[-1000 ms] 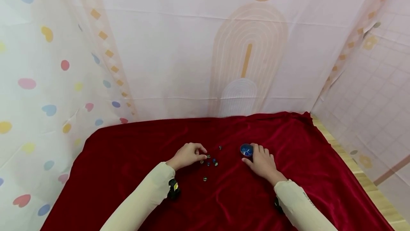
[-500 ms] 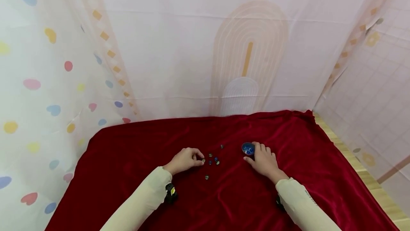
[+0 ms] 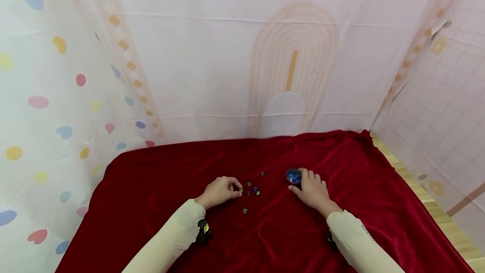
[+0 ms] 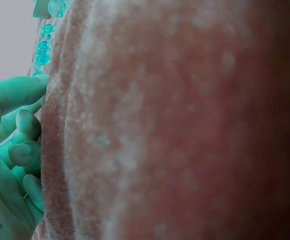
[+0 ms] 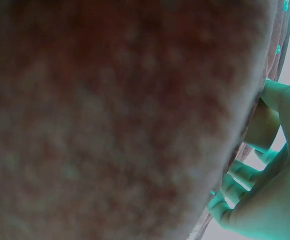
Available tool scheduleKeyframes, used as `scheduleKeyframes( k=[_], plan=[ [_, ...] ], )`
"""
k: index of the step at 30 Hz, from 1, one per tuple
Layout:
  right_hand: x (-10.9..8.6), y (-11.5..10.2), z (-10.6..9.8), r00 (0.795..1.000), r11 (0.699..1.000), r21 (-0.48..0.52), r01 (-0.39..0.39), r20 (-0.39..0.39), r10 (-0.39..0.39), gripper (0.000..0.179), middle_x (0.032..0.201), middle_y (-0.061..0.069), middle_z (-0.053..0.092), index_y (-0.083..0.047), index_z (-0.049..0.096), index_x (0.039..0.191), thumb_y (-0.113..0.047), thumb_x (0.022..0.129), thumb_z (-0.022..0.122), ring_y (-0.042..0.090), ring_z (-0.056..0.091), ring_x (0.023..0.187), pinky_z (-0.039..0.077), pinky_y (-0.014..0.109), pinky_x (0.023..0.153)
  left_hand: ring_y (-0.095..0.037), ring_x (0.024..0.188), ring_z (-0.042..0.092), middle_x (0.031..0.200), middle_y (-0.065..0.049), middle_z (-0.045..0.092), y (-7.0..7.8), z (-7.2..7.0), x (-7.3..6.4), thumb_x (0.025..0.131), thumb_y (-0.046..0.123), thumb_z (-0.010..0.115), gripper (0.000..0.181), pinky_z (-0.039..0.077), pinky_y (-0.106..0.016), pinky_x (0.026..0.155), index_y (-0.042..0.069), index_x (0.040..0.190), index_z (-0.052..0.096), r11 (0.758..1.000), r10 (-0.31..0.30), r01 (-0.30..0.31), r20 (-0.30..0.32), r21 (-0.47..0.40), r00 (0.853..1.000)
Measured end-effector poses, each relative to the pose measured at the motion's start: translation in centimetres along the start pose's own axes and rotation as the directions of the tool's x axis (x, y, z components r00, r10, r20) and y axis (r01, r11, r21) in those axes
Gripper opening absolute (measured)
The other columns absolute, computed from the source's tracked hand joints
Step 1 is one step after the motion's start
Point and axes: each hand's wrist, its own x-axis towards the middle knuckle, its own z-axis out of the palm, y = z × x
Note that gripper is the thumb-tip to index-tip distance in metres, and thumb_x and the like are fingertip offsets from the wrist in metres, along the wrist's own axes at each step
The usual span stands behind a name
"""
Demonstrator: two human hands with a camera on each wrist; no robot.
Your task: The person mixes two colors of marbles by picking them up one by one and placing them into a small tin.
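Note:
On the red cloth in the head view, my left hand (image 3: 220, 191) has its thumb and index fingertip together at a small greenish glass marble (image 3: 241, 189), pinching it at cloth level. Several more marbles lie just right of it, among them a blue marble (image 3: 249, 192) and a greenish marble (image 3: 244, 210) nearer me. My right hand (image 3: 312, 189) curls round the right side of a small round cup (image 3: 293, 176) with blue marbles inside. In the right wrist view the cup's wall (image 5: 261, 125) shows between thumb and fingers. Cloth fills most of both wrist views.
The red velvet cloth (image 3: 159, 218) covers the table with soft folds. A wood-coloured edge (image 3: 417, 197) runs along the right. Patterned white curtains (image 3: 204, 75) stand behind and at both sides. One marble (image 3: 262, 173) lies farther back, between hands and cup.
My left fingertips have moved slightly left and toward me, from beside one marble onto another, and closed on it. My right hand stays at the cup. The head view has shifted a little.

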Motion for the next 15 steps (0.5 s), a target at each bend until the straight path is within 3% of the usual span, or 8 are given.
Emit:
scheduleKeyframes(
  k=[15],
  plan=[
    [0.1, -0.04, 0.13, 1.0, 1.0, -0.005, -0.002, -0.008, 0.001, 0.067, 0.126, 0.021, 0.053, 0.0, 0.041, 0.136, -0.039, 0.089, 0.067, 0.04, 0.047, 0.114, 0.041, 0.054, 0.088, -0.01, 0.056, 0.047, 0.065, 0.003, 0.056, 0.54, -0.12, 0.8, 0.087, 0.022, 0.071, 0.012, 0.039, -0.024, 0.053, 0.016, 0.097, 0.072, 0.999, 0.011, -0.011, -0.001, -0.037, 1.0]
  ],
)
